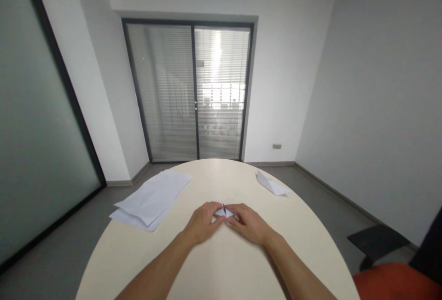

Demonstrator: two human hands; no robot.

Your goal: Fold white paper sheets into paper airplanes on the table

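Folded paper, small and white with a dark gap or line near its middle, is held between the fingers of both hands, just above or on the pale table; which of the two cannot be told. Nearest the camera, two bare forearms reach in from the bottom edge and angle inward toward each other. The left hand grips the left side of the paper, fingers curled along the far edge and thumb on the near edge. The right hand mirrors it on the right side — both grips are narrow, with the fingertips close together around the paper.

To the right, partly beyond the table's rounded edge, a chair shows its red-orange seat and black armrest and back. Farther out on the tabletop, white sheets lie overlapping on the left, one corner reaching past the table's edge. Opposite them, near the right edge, rests a creased sheet with one part standing up, well apart from the hands.

Past the table runs a grey floor. A frosted glass panel with a black frame stands on the left, and a plain wall on the right. At the back are dark-framed glass doors with blinds — chairs show faintly through the right pane — and a small wall plate sits low beside them.
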